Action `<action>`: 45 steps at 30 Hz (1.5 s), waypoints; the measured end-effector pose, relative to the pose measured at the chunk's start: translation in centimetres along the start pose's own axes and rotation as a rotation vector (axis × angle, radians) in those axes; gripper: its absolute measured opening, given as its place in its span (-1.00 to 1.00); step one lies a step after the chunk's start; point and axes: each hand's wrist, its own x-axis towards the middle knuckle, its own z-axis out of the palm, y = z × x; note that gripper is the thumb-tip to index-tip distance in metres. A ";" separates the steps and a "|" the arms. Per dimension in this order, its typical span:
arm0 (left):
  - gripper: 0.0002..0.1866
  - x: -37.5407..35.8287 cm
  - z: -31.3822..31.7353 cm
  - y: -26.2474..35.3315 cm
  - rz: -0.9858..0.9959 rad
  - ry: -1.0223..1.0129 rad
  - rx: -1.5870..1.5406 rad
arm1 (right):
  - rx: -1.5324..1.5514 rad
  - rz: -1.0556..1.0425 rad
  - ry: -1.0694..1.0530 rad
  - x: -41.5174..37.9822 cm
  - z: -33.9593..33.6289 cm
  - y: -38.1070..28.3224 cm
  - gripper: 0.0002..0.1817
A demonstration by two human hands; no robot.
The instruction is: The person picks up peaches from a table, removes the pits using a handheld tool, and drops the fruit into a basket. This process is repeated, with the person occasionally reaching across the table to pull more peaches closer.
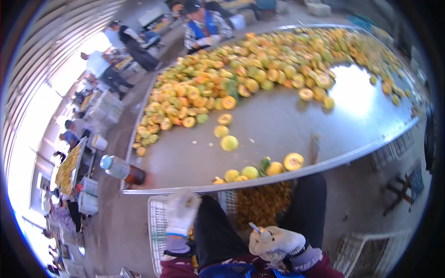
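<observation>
My left hand, in a white glove, is over a white plastic crate, just below the table's near edge. Its fingers do not show clearly, and I cannot make out anything in them. My right hand, in a dirty white knitted glove, is closed around a small metal-tipped tool above my lap. What else may be in that fist is hidden. Closest on the metal table is a short row of yellow-green peaches, with a cut peach half at its right end and a green leaf among them.
A large heap of peaches, many halved, covers the table's far side. A jar of dark liquid stands at the left corner. Brown pits fill a container between my knees. A co-worker sits across; others work at left. A stool is right.
</observation>
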 end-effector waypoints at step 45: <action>-0.38 -2.2 3.2 11.3 -0.490 -0.534 -1.886 | -1.299 -0.519 0.961 1.4 3.7 1.2 -0.59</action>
